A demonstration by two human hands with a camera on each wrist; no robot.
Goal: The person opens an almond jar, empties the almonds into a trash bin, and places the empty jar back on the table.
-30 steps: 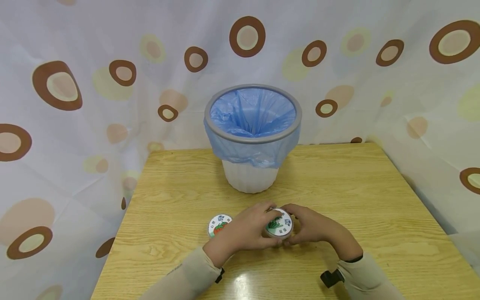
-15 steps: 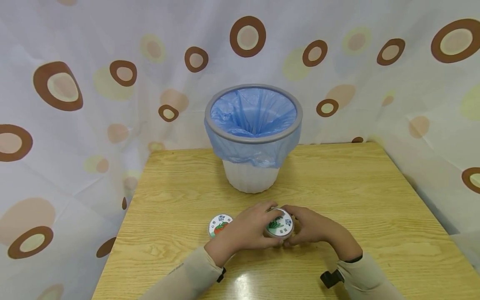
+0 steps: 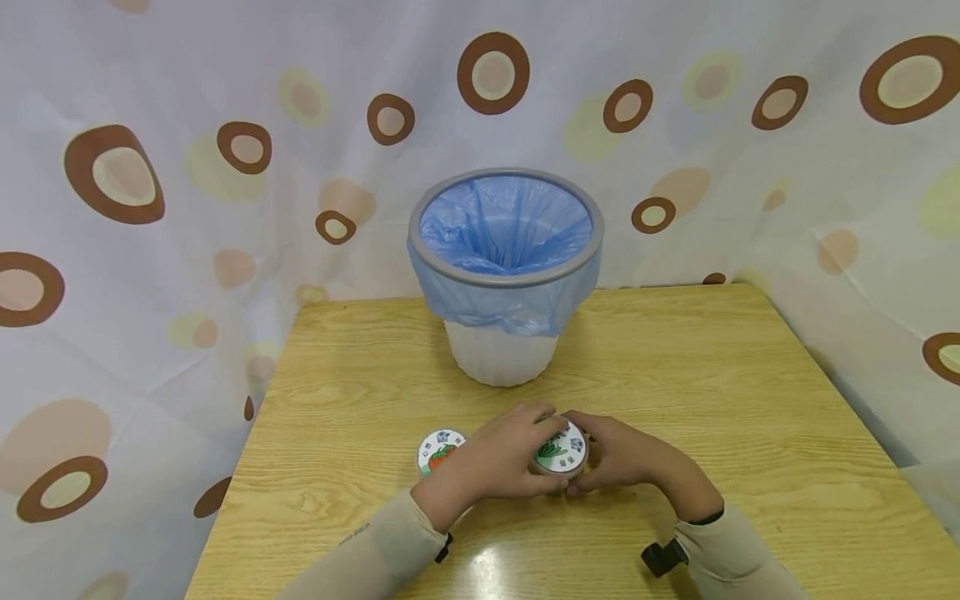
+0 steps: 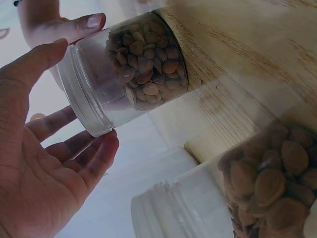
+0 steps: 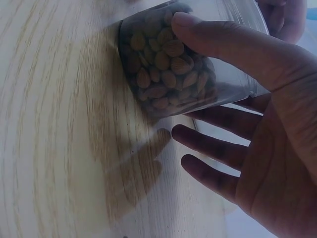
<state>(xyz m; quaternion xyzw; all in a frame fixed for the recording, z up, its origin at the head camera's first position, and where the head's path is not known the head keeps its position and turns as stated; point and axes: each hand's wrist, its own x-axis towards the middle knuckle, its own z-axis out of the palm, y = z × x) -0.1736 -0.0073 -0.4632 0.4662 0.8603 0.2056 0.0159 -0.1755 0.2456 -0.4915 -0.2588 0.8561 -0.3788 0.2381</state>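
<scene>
A clear jar (image 4: 148,64) part filled with almonds stands on the table, its round lid (image 3: 566,454) bearing a white label with a green plant. My left hand (image 3: 504,458) grips the lid from the left, thumb and fingers round its edge. From the right, my right hand (image 3: 626,450) holds the jar's body; in the right wrist view its thumb (image 5: 218,42) lies along the side, with two lower fingers off the wall. Left of it, half hidden behind my left hand and wrist, is a second almond jar (image 4: 267,188), its lid (image 3: 435,450) showing red fruit.
A white waste bin (image 3: 501,354) with a grey rim and blue bag liner (image 3: 510,308) stands behind the jars, near the table's far edge. The wooden table (image 3: 712,375) meets a dotted cloth (image 3: 300,150) at the back and sides.
</scene>
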